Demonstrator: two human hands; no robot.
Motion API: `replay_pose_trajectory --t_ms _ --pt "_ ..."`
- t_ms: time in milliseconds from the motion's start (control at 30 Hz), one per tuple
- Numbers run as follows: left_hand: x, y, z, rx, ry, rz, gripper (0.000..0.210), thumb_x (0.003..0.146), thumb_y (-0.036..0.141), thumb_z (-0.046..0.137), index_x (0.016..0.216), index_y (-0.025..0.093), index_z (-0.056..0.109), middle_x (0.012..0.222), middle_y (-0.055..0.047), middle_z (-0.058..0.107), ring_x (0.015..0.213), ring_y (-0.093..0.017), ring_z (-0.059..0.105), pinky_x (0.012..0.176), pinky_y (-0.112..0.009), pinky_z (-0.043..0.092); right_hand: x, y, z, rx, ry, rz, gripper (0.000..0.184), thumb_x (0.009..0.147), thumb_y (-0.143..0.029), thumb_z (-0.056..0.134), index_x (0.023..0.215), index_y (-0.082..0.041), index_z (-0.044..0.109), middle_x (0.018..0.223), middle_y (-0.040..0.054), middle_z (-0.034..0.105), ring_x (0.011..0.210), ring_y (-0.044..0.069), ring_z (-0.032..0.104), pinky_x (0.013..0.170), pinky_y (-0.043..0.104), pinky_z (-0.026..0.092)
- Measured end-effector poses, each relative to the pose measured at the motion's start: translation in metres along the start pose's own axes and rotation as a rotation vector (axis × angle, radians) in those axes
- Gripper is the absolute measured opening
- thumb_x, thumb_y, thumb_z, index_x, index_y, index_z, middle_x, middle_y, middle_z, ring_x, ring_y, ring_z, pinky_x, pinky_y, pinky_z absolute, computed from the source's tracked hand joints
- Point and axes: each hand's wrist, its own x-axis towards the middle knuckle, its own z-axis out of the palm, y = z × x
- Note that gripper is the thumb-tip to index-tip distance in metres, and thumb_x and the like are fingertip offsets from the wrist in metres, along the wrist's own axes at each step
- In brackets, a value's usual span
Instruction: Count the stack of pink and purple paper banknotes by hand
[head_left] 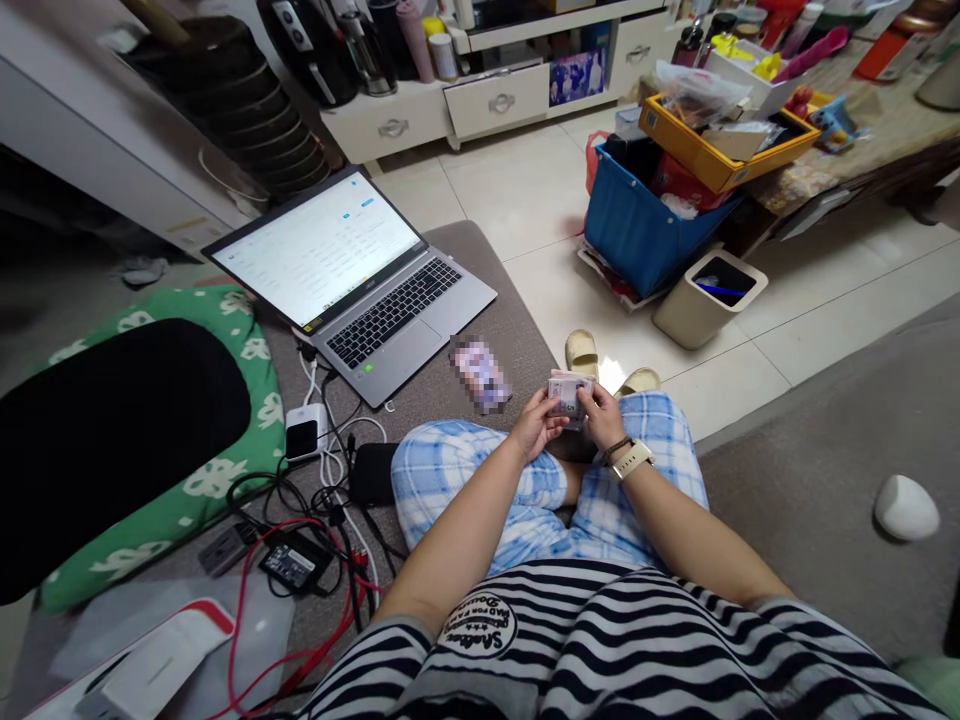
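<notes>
A small stack of banknotes (pixel 568 396) is held up over my crossed legs, a "5" showing on the front note. My left hand (pixel 534 424) pinches the stack at its left edge, thumb on the near face. At the right edge, my right hand (pixel 602 416) grips the same notes; a beige-strapped watch (pixel 632 459) and a dark bracelet are on that wrist. Close to my left hand, a pixelated phone-shaped item (pixel 481 374) lies on the grey seat. Beyond it stands an open laptop (pixel 394 325) with a lit screen.
Tangled cables and a power adapter (pixel 294 563) lie left of my legs, beside a white power bank (pixel 305 432) and a green cushion (pixel 247 400). Beige slippers (pixel 582 352) sit on the tiled floor. Farther right are a waste bin (pixel 686 308) and a blue box (pixel 634 225).
</notes>
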Motion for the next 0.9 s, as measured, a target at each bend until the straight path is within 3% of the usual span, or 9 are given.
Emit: replay_pose_trajectory --t_ms 200,400,700,900 --pt "0.0 0.002 -0.001 0.011 0.016 -0.035 0.038 0.084 0.034 0.069 0.119 0.022 0.058 0.087 -0.005 0.072 0.064 -0.015 0.071 0.052 -0.02 0.05 -0.001 -0.007 0.001 0.108 -0.09 0.053 0.043 0.078 -0.057 0.067 0.096 -0.018 0.072 0.089 0.0048 0.072 0.082 0.022 0.062 0.078 0.035 0.05" --pt "0.0 -0.003 -0.002 0.146 -0.012 -0.05 0.037 0.089 0.045 0.062 0.114 0.019 0.06 0.096 -0.012 0.075 0.072 -0.02 0.075 0.056 -0.023 0.053 0.002 -0.004 0.004 0.13 -0.041 0.111 0.05 0.072 -0.064 0.066 0.091 -0.018 0.069 0.086 0.0067 0.072 0.082 0.023 0.062 0.075 0.036 0.051" --pt "0.007 -0.014 0.002 0.293 0.065 -0.024 0.029 0.095 0.043 0.056 0.105 0.017 0.061 0.097 -0.013 0.076 0.07 -0.019 0.075 0.058 -0.022 0.051 0.0 0.012 -0.002 -0.194 -0.041 0.091 0.045 0.086 -0.062 0.048 0.097 -0.021 0.064 0.095 0.0085 0.071 0.091 0.027 0.062 0.083 0.039 0.049" --pt "0.005 -0.007 0.001 0.249 0.093 -0.066 0.029 0.094 0.041 0.053 0.108 0.016 0.061 0.087 -0.011 0.076 0.069 -0.019 0.074 0.058 -0.024 0.052 -0.002 0.013 -0.001 -0.128 -0.18 0.085 0.044 0.089 -0.06 0.05 0.107 -0.021 0.061 0.103 0.0077 0.069 0.097 0.026 0.062 0.091 0.039 0.047"
